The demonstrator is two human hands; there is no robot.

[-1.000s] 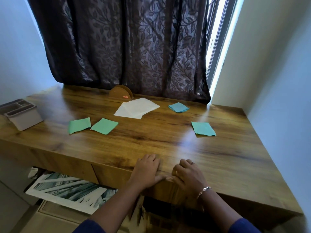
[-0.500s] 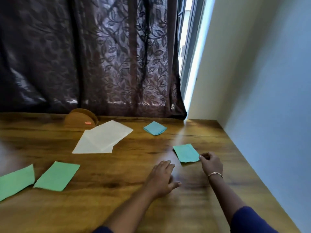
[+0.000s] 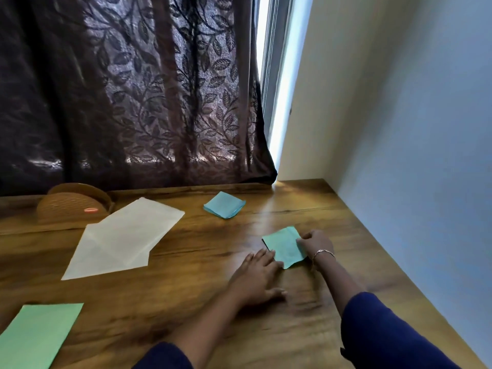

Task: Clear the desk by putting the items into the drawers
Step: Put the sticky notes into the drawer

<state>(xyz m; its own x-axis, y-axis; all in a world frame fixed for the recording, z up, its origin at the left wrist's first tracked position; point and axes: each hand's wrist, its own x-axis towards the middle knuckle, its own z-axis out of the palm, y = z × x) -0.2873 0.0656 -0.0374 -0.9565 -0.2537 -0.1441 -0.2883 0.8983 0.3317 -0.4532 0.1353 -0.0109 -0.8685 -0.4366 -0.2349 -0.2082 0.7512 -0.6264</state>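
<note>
Roughly lengthwise away from the person, far end leaning left, the teal paper (image 3: 284,246) lay on the desk (image 3: 202,251) near the right wall (image 3: 412,155). The right hand (image 3: 316,243) pinched its right edge; the left hand (image 3: 257,279) lay flat, fingertips touching its near-left edge. A blue pad (image 3: 224,205) sat beyond.

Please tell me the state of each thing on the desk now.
teal paper: right edge pinched, slightly lifted.
right hand: pinches the teal paper.
left hand: flat on desk, fingers straight.
blue paper: lying flat, untouched.
white sheet: lying flat, creased.
green paper: lying flat.
wooden holder: upright.
</note>
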